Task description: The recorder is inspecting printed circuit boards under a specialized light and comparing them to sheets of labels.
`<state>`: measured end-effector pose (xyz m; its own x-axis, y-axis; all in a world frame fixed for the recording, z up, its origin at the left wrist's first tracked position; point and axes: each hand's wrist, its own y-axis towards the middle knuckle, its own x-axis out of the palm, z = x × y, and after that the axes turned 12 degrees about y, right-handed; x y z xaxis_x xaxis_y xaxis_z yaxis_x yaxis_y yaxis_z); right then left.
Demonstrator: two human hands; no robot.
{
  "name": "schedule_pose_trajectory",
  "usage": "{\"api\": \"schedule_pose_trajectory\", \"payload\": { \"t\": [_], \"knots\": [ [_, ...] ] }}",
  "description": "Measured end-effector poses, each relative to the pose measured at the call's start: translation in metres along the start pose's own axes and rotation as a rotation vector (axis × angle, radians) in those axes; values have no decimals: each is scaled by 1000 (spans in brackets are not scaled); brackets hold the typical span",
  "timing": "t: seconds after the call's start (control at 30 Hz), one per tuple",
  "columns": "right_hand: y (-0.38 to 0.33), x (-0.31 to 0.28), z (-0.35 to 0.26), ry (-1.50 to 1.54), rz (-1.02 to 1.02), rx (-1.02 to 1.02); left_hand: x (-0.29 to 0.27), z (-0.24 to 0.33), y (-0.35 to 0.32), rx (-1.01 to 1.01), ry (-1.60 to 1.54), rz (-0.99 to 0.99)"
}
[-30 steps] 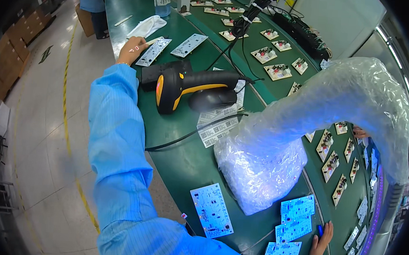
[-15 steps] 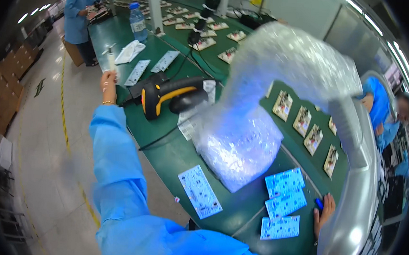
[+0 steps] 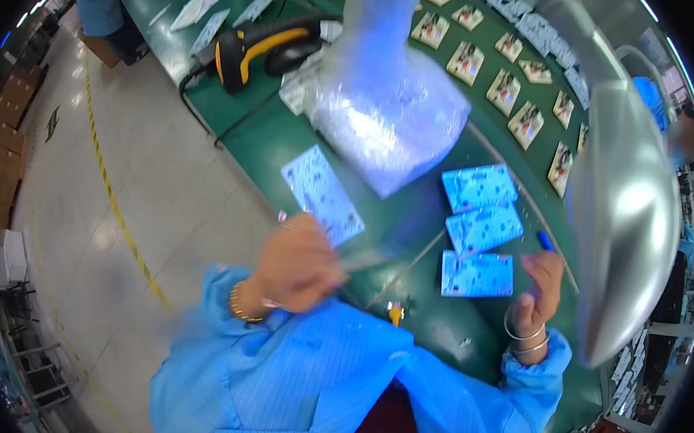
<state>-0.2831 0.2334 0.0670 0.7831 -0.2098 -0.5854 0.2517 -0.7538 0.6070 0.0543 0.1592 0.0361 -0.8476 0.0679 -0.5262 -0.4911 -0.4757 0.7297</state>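
Observation:
My left hand [image 3: 299,263] is over the front edge of the bench, smeared by motion, its fingers curled together. A faint pale streak sticks out from it to the right; its kind cannot be made out. Just behind that hand lies a single white circuit board [image 3: 322,195]. My right hand [image 3: 541,290] hovers with loosely bent fingers apart, nothing visible in it. It is beside the lowest board [image 3: 477,275] of three circuit boards lit blue; the middle board [image 3: 484,228] touches the upper board [image 3: 479,187]. A small blue object [image 3: 546,240] rests beyond my right fingers.
A bubble-wrapped lamp head [image 3: 390,123] hangs over the bench, its grey arm [image 3: 630,196] on the right. A black-and-yellow barcode scanner [image 3: 246,52] lies back left. Several assembled boards [image 3: 503,91] stand in rows beyond. A small yellow piece [image 3: 395,313] lies near my lap.
My left hand has come back from the far left of the bench to near my body. My right hand has lifted away from the blue object. The view has tilted downward.

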Motion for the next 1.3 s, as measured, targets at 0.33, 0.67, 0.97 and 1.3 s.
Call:
{"api": "schedule_pose_trajectory", "payload": {
  "t": [0.33, 0.67, 0.97, 1.3],
  "knots": [
    [2, 35, -55, 855, 86, 162, 51, 54, 36, -8, 233, -78],
    [-52, -22, 5, 1006, 200, 624, 33, -13, -18, -264, 785, -331],
    [-78, -49, 26, 1094, 136, 804, 28, -3, 2, -852, 510, -169],
    [-84, -44, 39, 1206, 201, 829, 40, 20, 23, -897, 806, -271]
  ]
}}
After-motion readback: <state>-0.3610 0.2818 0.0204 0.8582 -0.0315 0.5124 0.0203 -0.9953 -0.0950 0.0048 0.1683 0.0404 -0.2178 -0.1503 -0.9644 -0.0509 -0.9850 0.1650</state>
